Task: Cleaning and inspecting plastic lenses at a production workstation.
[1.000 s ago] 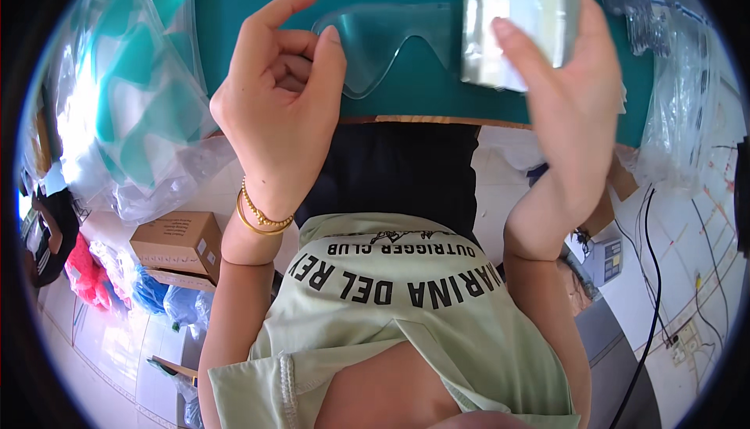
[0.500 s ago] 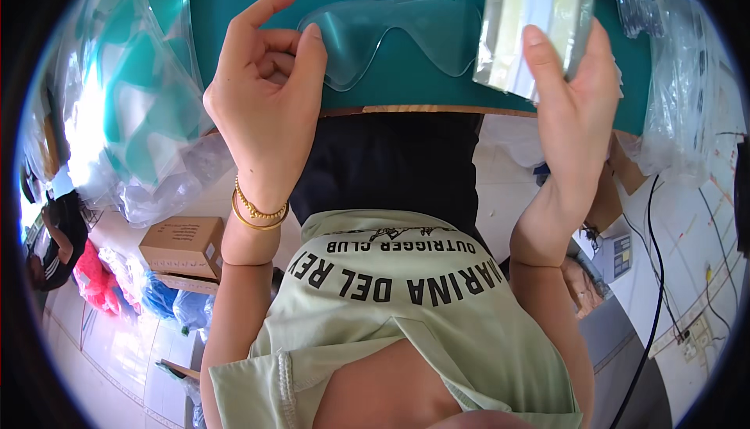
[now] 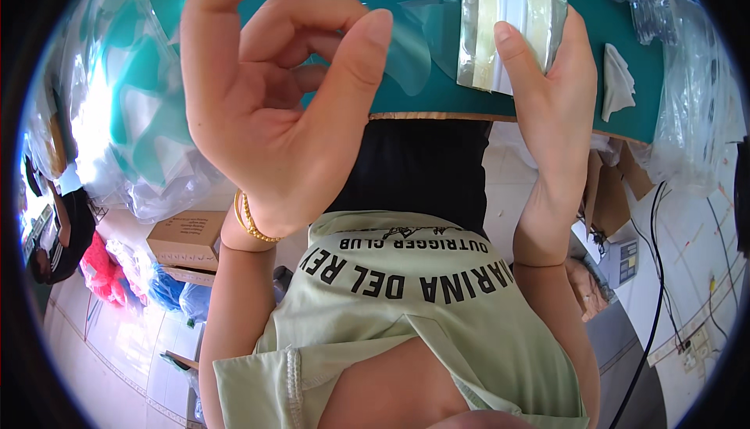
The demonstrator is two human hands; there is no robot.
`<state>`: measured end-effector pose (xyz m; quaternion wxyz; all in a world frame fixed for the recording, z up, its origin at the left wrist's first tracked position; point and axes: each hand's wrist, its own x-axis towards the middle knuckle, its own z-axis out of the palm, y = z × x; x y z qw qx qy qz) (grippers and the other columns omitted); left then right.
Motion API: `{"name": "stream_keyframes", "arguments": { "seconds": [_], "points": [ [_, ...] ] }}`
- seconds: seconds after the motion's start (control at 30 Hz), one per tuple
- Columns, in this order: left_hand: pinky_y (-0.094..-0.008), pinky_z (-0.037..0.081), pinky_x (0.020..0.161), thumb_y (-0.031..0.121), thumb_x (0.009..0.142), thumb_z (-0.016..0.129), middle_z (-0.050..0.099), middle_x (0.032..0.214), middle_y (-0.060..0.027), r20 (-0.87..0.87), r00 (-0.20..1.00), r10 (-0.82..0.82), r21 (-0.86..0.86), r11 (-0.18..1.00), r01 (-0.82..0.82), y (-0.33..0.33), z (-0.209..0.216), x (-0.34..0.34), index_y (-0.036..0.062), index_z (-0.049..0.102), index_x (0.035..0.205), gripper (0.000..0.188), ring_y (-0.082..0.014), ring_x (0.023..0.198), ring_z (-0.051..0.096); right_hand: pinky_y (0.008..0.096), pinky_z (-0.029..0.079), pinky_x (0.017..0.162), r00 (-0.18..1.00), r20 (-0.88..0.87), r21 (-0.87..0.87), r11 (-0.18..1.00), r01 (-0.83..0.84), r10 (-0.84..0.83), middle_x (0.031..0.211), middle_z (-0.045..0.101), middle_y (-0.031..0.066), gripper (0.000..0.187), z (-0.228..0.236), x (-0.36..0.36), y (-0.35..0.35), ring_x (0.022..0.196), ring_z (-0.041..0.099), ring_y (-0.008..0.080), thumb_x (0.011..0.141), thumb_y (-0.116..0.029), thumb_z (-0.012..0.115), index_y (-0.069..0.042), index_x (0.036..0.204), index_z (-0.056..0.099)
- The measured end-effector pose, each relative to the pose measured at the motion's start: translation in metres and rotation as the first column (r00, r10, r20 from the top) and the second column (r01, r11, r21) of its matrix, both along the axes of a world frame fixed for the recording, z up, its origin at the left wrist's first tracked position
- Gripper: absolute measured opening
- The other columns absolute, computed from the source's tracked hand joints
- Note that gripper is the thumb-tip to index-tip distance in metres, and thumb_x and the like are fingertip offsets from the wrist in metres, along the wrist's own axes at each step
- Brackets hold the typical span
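Note:
My left hand [image 3: 289, 93] is lifted close to the camera, in front of the green table [image 3: 426, 105]. Its thumb and a curled finger come together, the index finger stretches up past the frame edge, and anything pinched there is too small to make out. Behind it on the table lies a clear goggle lens [image 3: 408, 54], partly hidden by the left hand and the packet. My right hand [image 3: 551, 89] grips a flat, clear-wrapped packet [image 3: 512, 7] with pale yellow and white stripes, thumb on its face, over the table's right side.
A crumpled white cloth [image 3: 618, 81] lies on the table near its right edge. Clear plastic bags with teal shapes [image 3: 144, 62] fill the left side. Other clear bags [image 3: 687, 93] hang at the right. A cardboard box [image 3: 186, 237] stands lower left, and a black cable [image 3: 658, 296] runs at right.
My left hand has risen toward the camera and now covers much of the lens. My right hand has shifted slightly left with the packet, uncovering the white cloth.

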<state>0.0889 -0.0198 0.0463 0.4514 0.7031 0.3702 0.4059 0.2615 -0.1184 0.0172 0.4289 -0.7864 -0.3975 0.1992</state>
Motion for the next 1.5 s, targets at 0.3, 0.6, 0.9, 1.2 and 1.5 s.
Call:
{"name": "stream_keyframes", "arguments": {
  "seconds": [0.3, 0.6, 0.9, 1.2, 1.5],
  "points": [
    [-0.0161, 0.046, 0.051, 0.001, 0.091, 0.070, 0.071, 0.091, -0.0057, -0.039, 0.999, 0.005, -0.400, 0.916, -0.020, 0.012, -0.025, -0.034, 0.0012, 0.050, 0.137, 0.050, -0.0030, 0.065, 0.058, 0.0341, 0.052, 0.083, 0.994, -0.047, -0.196, 0.974, -0.110, 0.103, 0.102, 0.069, 0.0151, 0.037, 0.026, -0.025, 0.049, 0.091, 0.066, 0.0216, 0.093, -0.015, 0.068, 0.005, 0.121, 0.055],
    [-0.0184, 0.050, 0.052, 0.001, 0.092, 0.066, 0.072, 0.094, -0.0088, -0.058, 0.998, -0.038, -0.473, 0.881, 0.006, 0.013, -0.026, -0.045, -0.0008, 0.046, 0.141, 0.053, -0.0042, 0.068, 0.059, 0.0456, 0.051, 0.077, 0.985, -0.052, -0.106, 0.980, -0.169, 0.164, 0.098, 0.064, 0.0317, 0.032, 0.019, -0.021, 0.051, 0.096, 0.061, 0.0520, 0.093, -0.019, 0.066, 0.004, 0.109, 0.051],
    [-0.0218, 0.054, 0.056, 0.003, 0.091, 0.065, 0.073, 0.094, -0.0085, -0.072, 0.996, -0.046, -0.471, 0.882, 0.006, 0.014, -0.030, -0.049, -0.0038, 0.051, 0.138, 0.050, -0.0045, 0.068, 0.060, 0.0395, 0.051, 0.082, 0.988, -0.024, -0.004, 0.989, -0.151, 0.151, 0.097, 0.066, 0.0225, 0.029, 0.024, -0.023, 0.051, 0.091, 0.067, 0.0374, 0.093, -0.013, 0.065, 0.004, 0.113, 0.054],
    [-0.0228, 0.056, 0.059, 0.004, 0.090, 0.066, 0.073, 0.093, -0.0087, -0.065, 0.997, -0.046, -0.450, 0.893, 0.012, 0.013, -0.032, -0.051, -0.0029, 0.054, 0.136, 0.048, -0.0062, 0.069, 0.063, 0.0381, 0.055, 0.078, 0.955, 0.089, -0.231, 0.939, -0.256, 0.283, 0.102, 0.071, 0.0226, 0.041, 0.011, -0.056, 0.049, 0.090, 0.072, 0.0346, 0.093, -0.017, 0.068, 0.004, 0.123, 0.050],
    [-0.0275, 0.056, 0.064, 0.002, 0.089, 0.066, 0.073, 0.095, -0.0110, -0.272, 0.949, -0.159, -0.188, 0.976, 0.110, 0.029, -0.005, -0.065, 0.0003, 0.062, 0.128, 0.040, -0.0155, 0.075, 0.068, 0.0171, 0.040, 0.057, 0.989, -0.137, 0.085, 0.995, -0.043, 0.055, 0.090, 0.067, -0.0004, 0.029, 0.017, 0.013, 0.028, 0.071, 0.055, 0.0009, 0.101, -0.029, 0.061, -0.003, 0.114, 0.059]
  ]
}}
